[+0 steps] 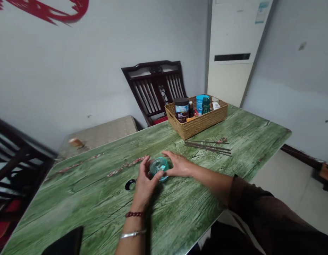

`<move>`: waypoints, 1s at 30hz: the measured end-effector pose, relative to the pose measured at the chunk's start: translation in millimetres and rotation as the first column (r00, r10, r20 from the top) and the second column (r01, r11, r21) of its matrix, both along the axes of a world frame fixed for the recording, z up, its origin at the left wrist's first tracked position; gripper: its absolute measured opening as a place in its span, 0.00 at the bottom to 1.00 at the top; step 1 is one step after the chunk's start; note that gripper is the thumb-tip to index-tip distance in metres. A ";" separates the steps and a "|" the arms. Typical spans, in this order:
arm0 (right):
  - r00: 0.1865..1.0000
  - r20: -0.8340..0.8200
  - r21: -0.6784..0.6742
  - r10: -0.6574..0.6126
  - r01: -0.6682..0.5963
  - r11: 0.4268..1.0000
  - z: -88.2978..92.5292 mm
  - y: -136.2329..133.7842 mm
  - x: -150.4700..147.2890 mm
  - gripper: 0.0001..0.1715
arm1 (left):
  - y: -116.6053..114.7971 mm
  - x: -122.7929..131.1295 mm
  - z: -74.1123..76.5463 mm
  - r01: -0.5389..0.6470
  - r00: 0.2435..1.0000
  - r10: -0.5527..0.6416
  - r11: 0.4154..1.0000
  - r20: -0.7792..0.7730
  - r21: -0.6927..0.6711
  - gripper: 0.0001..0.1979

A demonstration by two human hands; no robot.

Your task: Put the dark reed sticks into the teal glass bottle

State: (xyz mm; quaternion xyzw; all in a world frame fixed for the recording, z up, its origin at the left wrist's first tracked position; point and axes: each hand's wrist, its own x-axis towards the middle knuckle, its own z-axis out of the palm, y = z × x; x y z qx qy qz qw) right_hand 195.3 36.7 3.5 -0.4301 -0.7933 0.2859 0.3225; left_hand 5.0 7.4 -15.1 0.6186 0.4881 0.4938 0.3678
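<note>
Both hands hold a small round teal glass vessel (159, 166) standing on the green wood-grain table (105, 209). My left hand (144, 181) wraps its fingers round the vessel's near left side; a bead bracelet and a silver bangle circle that wrist. My right hand (178, 164) cups the vessel's right side, fingers curled over the far rim. A small black ring (130, 184) lies on the table just left of my left hand. Two thin flowering twigs (126, 165) lie beyond the hands to the left.
A woven basket (198, 124) with jars and bottles stands at the far side. Several thin dark sticks (208, 146) lie in front of it. A dark object (64, 242) sits at the near left edge. Dark wooden chairs (155, 88) stand behind and left. A white floor unit (232, 49) stands in the corner.
</note>
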 end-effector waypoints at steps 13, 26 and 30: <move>0.536 0.626 0.382 -0.566 0.422 0.822 -6.1 -24.9 147.5 0.17 | 7.8 3.2 -4.5 0.000 0.964 0.013 0.999 -0.266 0.047 0.41; 0.513 0.610 0.490 -0.604 0.354 0.796 -32.1 -26.5 150.4 0.12 | 2.4 11.9 -2.5 0.018 0.949 0.007 0.997 -0.314 0.076 0.39; 0.515 0.645 0.463 -0.564 0.323 0.826 -29.7 -27.0 149.2 0.12 | 0.4 14.7 -1.8 0.060 0.944 -0.038 0.997 -0.329 0.055 0.38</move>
